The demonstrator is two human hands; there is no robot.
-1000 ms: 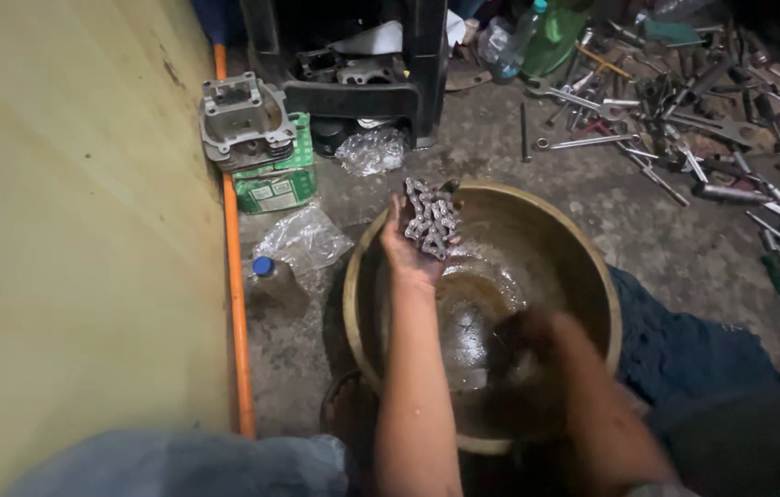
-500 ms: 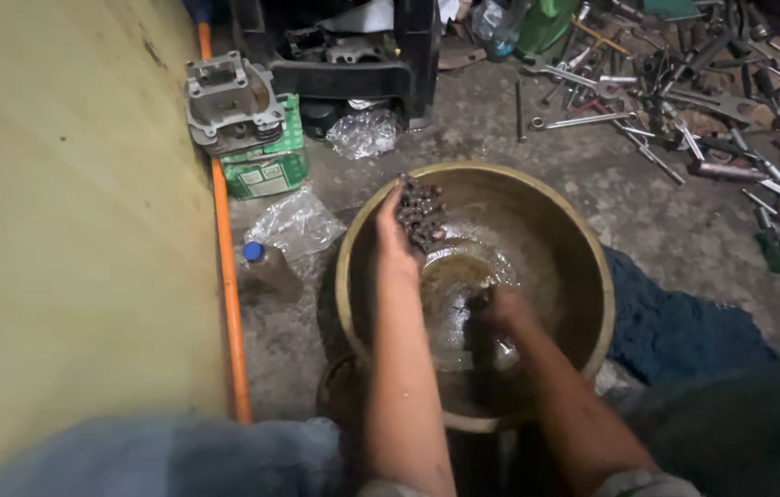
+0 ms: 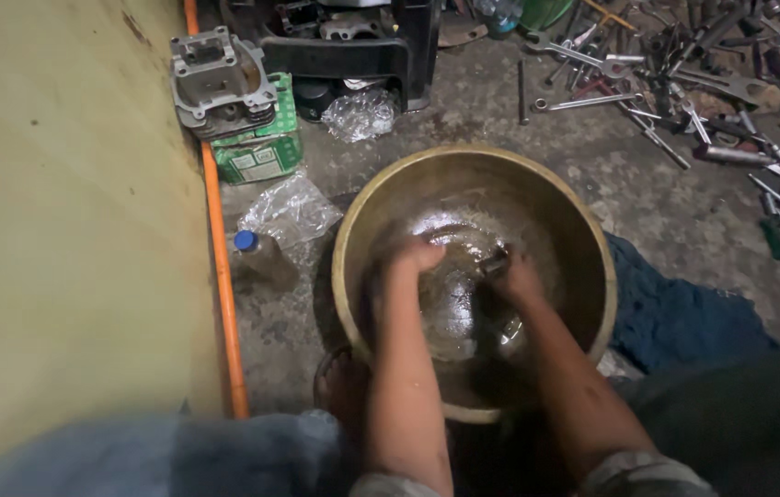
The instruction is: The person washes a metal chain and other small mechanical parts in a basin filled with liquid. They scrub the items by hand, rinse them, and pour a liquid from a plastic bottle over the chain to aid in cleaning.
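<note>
Concrete floor (image 3: 666,212), brass basin (image 3: 583,239): left hand (image 3: 413,258) now lowered, chain gone.

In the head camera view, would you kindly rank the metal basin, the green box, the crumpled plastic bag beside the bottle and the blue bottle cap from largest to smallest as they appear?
1. Metal basin
2. Crumpled plastic bag and green box: they look too alike to rank
3. Blue bottle cap

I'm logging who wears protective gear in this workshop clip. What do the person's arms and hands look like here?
Both hands are bare: no gloves on the left hand or the right hand. The forearms are uncovered and look wet and grimy. Light, greyish sleeve cuffs sit pushed up near the elbows. No watch or rings are visible.
</note>
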